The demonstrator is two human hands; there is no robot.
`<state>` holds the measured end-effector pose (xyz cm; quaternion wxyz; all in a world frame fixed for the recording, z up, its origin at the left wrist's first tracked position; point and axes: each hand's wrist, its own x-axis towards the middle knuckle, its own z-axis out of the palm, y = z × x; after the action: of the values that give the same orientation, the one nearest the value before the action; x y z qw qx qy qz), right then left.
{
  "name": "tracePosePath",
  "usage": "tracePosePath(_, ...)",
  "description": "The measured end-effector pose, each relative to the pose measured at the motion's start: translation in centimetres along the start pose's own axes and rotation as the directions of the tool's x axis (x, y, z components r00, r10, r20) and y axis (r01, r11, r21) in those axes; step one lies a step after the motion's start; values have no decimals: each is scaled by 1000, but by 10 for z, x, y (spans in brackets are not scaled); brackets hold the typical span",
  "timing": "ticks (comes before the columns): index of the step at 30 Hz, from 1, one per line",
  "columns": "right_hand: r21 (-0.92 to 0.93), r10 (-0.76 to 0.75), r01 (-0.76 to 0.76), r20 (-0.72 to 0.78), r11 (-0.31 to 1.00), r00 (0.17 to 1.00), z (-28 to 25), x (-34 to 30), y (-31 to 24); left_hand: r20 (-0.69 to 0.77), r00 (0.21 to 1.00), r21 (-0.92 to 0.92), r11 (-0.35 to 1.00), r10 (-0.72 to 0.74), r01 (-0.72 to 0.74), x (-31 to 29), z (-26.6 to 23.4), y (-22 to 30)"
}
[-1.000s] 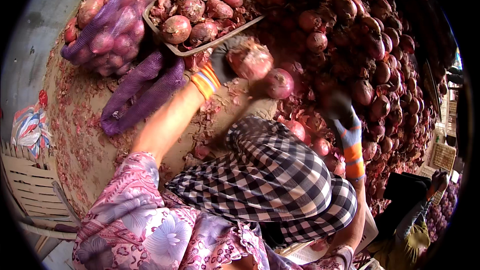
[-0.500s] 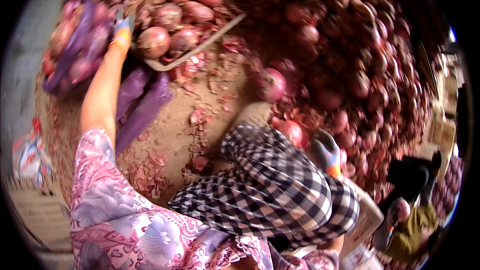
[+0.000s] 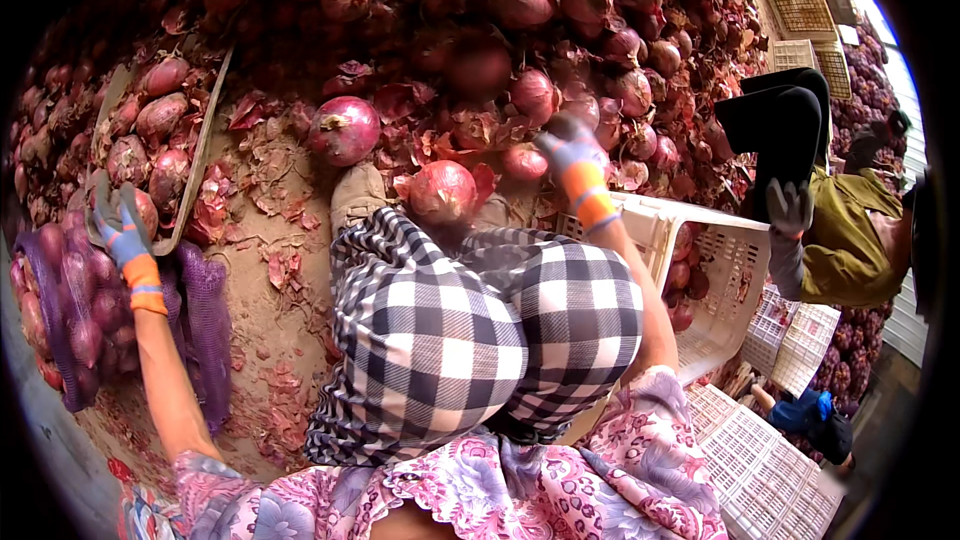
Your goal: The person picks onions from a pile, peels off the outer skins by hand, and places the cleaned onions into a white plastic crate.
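Note:
My left hand [image 3: 124, 230], in a grey-and-blue glove with an orange cuff, reaches out with its fingers apart over the near end of a shallow tray [image 3: 197, 158]. Its fingers lie against an onion [image 3: 146, 210] in that tray, which holds several red onions. Just beside this hand stands a purple mesh bag [image 3: 62, 340] filled with onions. My right hand [image 3: 576, 148], gloved alike, is over the near edge of the onion pile [image 3: 610, 50]; motion smears its fingers. Between my shoes and that hand rests a large red onion [image 3: 443, 192]; another onion [image 3: 345, 130] lies further left.
A white plastic crate [image 3: 715, 240] with onions inside stands at my right. Beyond it a person in an olive top [image 3: 850, 250] sits with a gloved hand out. More white crates [image 3: 765, 450] are at lower right. Loose skins [image 3: 285, 190] litter the floor; an empty-looking purple mesh bag [image 3: 205, 320] hangs near my left forearm.
The view has swung to the right and levelled. My right hand has moved from beside my knee out over the pile. My left hand remains by the tray and the mesh bag.

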<state>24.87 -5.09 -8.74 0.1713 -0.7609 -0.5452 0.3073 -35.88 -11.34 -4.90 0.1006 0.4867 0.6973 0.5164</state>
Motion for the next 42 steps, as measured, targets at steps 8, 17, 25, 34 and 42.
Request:
tracePosePath(8,-394,504,-551,-224,736,834,-15,85,-4,269,904,-180,905,-331,385,-87,83,60)
tracePosePath(17,3,231,-253,-421,968,877,5,39,36,498,761,-148,823,-416,548,-123,129,97)
tracePosePath(25,-108,434,-475,-268,874,860,-6,56,16,588,707,-119,823,-393,556,-125,138,121)
tracePosePath(34,793,457,-97,-242,602,856,12,46,70,677,640,-176,765,-362,619,-128,159,140)
tracePosePath(42,182,-685,736,-272,653,675,-17,-17,-58,671,403,-311,730,622,-609,-105,246,262)
